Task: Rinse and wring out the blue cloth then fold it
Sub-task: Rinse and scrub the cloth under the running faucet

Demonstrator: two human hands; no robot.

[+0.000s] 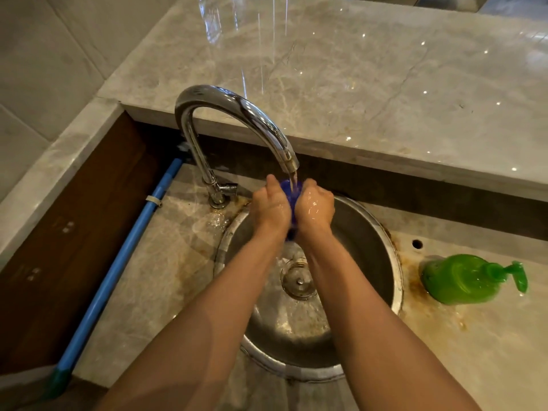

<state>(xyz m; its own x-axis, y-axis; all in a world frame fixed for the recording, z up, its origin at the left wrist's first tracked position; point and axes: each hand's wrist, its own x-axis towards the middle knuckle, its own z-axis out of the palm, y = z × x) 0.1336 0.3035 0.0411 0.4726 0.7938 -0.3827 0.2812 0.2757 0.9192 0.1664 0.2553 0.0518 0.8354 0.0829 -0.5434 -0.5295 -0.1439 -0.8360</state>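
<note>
I see one blue cloth (292, 192) under one tap (237, 108), left hand (271, 207) and right hand (315, 206) fingers clamped on it, one green bottle (462, 278).

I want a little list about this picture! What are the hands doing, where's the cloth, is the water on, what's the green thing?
left hand: grips the blue cloth
right hand: grips the same cloth
cloth place: bunched between both hands, under the faucet
water: running onto the cloth
sink: round, metal, below the hands
green thing: pump soap bottle on the counter, right of the sink
</note>
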